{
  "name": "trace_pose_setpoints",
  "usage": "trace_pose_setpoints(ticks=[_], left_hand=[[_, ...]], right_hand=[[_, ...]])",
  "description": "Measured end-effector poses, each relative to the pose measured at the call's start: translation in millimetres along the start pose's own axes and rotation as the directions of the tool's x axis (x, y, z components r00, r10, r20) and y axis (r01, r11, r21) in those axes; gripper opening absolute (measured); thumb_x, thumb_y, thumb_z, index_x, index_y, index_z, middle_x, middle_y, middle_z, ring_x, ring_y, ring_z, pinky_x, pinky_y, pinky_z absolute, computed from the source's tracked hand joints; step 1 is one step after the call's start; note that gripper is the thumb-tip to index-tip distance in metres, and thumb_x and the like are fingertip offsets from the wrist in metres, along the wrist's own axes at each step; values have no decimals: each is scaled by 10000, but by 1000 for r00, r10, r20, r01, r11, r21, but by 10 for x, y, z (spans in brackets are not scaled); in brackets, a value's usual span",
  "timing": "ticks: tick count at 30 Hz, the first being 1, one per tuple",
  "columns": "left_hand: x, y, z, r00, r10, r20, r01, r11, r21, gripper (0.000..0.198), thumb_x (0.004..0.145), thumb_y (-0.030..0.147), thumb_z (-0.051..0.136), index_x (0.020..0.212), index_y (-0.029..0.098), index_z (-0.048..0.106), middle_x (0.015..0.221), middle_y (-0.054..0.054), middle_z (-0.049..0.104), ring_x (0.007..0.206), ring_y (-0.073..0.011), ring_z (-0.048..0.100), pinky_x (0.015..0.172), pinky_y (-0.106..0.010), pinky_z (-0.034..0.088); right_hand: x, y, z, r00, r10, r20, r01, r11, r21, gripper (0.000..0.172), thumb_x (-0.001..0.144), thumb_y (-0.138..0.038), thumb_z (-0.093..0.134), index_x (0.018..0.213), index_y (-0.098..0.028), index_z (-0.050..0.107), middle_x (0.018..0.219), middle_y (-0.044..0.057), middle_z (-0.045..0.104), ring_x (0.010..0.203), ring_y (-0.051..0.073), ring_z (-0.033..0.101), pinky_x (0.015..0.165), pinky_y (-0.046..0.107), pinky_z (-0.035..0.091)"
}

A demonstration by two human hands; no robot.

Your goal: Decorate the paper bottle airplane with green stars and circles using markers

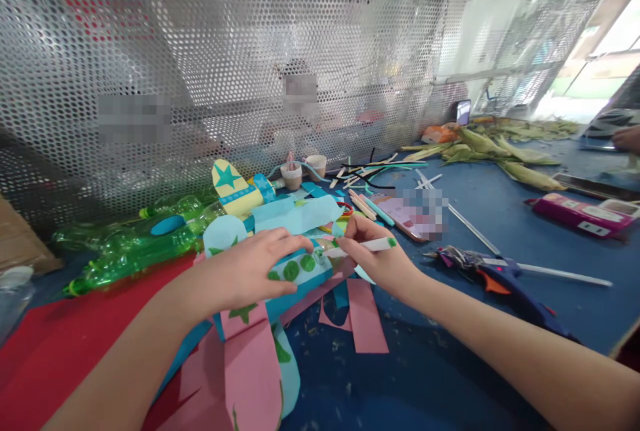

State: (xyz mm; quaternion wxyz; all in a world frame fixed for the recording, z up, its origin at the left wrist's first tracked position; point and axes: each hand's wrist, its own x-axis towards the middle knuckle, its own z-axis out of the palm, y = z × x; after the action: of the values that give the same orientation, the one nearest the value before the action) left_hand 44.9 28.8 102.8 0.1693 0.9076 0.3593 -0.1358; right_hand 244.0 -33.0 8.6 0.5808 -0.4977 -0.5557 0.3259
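Note:
A paper-covered craft in blue and pink lies below both hands, with green dots along a light blue strip and pink and blue flaps bearing green shapes. My left hand rests on its left part, fingers apart. My right hand pinches a white marker with a green end, its other end at the right part of the strip beside the last green dot. A pink paper strip lies just below my right hand.
Green plastic bottles and red paper lie left. Two cups, sticks and a yellow paper-covered piece stand behind. Rightward are a phone, blue glue gun, purple case and corn husks. A perforated metal screen rises behind.

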Motion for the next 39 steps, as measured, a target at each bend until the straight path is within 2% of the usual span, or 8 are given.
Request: trace_pose_setpoints(ticks=[12,16,20,24,28,39], left_hand=[[-5,-3,9,1000,10,-8,-10,1000,0,502,856,355,571,1352,336,495,1254,-41,535,1175,-278,502,934,-385,429],[-3,-10,9,1000,16,-7,-16,1000,7,504,854,367,567,1352,334,495,1257,-44,535,1172,-284,504,927,-386,432],[-11,-11,3,1000,5,-3,-5,1000,2,516,847,391,557,1356,347,489,1249,-41,543,1158,-293,514,893,-376,448],[-6,13,-7,1000,15,-5,-15,1000,5,509,845,383,554,1349,330,498,1238,-48,545,1157,-288,514,923,-383,436],[-4,22,-12,1000,12,-1,-12,1000,4,503,850,393,550,1347,333,498,1235,-47,545,1140,-286,521,903,-377,443],[-25,3,-2,999,31,-14,-31,1000,1,489,857,411,544,1336,317,514,1216,-58,557,1136,-294,521,910,-389,442]], right_hand=[[-18,7,31,999,28,27,-29,999,43,214,783,-299,572,659,-241,407,558,-75,429,489,111,439,478,250,363],[-22,5,34,1000,21,0,-21,999,49,223,785,-279,573,654,-240,397,557,-82,401,480,104,436,475,243,363],[-28,-13,45,997,62,48,-65,995,75,219,786,-298,573,663,-242,401,553,-77,434,487,116,481,480,250,386],[-30,-15,47,998,55,19,-56,996,66,228,781,-295,586,656,-242,403,536,-80,430,473,110,457,471,247,378],[-30,-4,49,995,67,77,-75,991,111,223,797,-310,592,683,-247,410,542,-78,446,490,126,501,477,253,414],[-44,-11,45,996,50,76,-56,994,91,238,822,-312,588,689,-245,402,544,-69,465,499,131,506,492,251,386]])
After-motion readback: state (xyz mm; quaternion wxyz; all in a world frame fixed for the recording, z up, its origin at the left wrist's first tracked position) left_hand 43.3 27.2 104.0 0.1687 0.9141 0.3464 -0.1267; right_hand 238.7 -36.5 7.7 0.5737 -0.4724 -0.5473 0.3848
